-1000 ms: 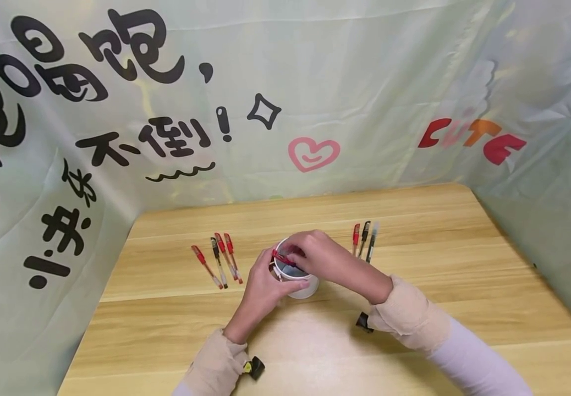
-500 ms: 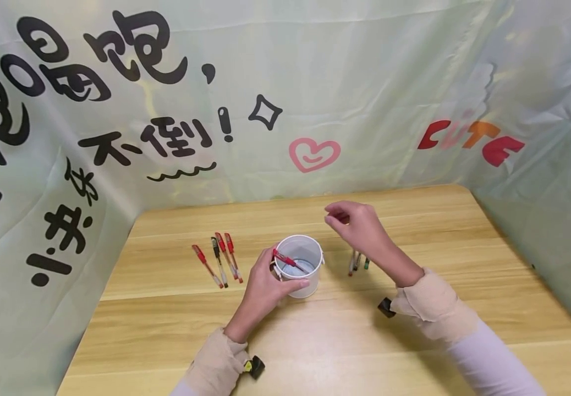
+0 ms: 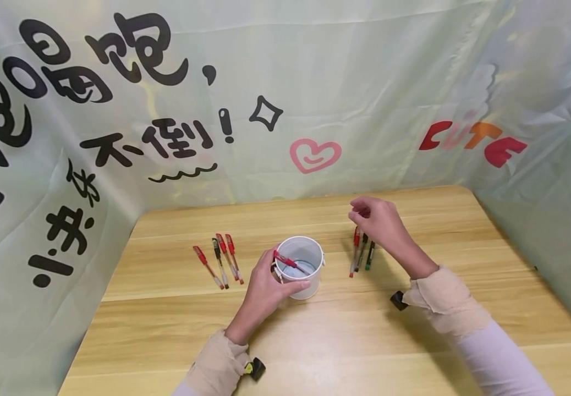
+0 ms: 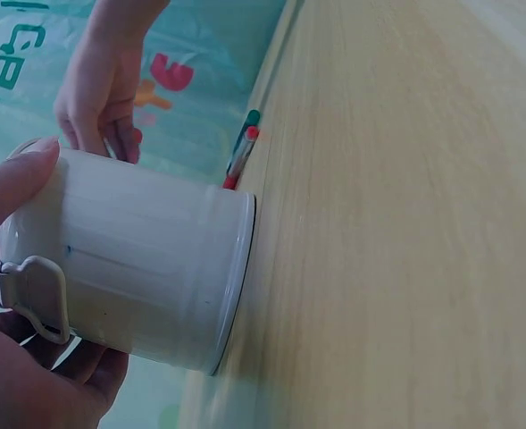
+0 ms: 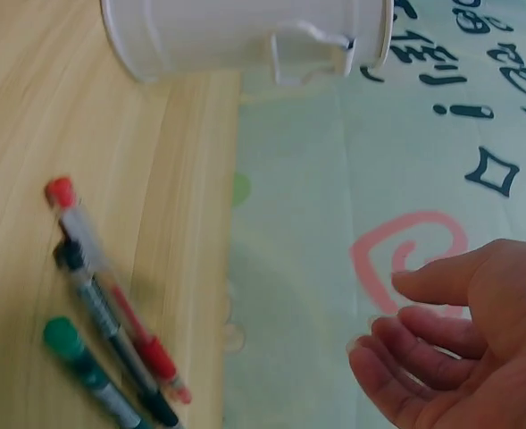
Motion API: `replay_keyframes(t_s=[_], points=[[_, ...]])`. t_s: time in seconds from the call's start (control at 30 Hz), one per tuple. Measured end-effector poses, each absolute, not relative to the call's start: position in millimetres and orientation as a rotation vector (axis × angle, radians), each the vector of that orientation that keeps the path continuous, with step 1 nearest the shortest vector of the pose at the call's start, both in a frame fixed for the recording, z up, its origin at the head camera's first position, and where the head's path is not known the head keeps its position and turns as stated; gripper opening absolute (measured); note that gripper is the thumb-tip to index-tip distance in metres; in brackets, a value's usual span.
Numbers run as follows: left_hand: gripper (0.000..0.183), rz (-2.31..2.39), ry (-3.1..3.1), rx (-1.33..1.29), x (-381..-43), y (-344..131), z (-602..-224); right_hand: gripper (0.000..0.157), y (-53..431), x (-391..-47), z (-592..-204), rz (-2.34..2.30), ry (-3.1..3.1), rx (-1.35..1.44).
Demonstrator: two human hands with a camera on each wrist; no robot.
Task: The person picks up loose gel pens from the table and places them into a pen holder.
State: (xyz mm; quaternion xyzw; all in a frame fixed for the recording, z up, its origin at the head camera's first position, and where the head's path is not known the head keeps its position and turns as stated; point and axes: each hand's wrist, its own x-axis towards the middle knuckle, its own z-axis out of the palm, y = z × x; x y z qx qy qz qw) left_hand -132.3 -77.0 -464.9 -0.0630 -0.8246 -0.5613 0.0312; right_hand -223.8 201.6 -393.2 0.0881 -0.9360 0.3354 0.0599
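A small white bucket (image 3: 310, 254) with side handles stands on the table, and a red-capped pen (image 3: 285, 259) leans inside it. My left hand (image 3: 262, 289) grips the bucket from the left, thumb across its front and fingers round the far side. Above three pens to the right of the bucket hovers my right hand (image 3: 382, 221), fingers loosely bent and holding nothing. Those are a red pen (image 5: 160, 357), a black pen (image 5: 109, 317) and a green-ended pen (image 5: 66, 342), lying side by side. Their upper ends are partly hidden by the right hand in the head view.
Left of the bucket lie several more pens: a red pen (image 3: 207, 266) set slightly apart, a black pen (image 3: 219, 261) and two further red ones. The wooden table (image 3: 157, 324) ends at a printed cloth backdrop (image 3: 364, 110) at the back and sides.
My right hand has come out of the bucket and moved right, over the pens there. The red pen it held now rests in the bucket. My left hand stays on the bucket.
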Motion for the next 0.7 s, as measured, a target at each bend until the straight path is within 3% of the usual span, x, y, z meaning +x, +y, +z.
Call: replay_keyframes(t_s=[0.7], points=[[0.092,-1.73,-2.556,-0.171,-132.0,-76.9,-464.3,0.054,243.7,-250.2,-417.8,0.827,-3.178,0.019]])
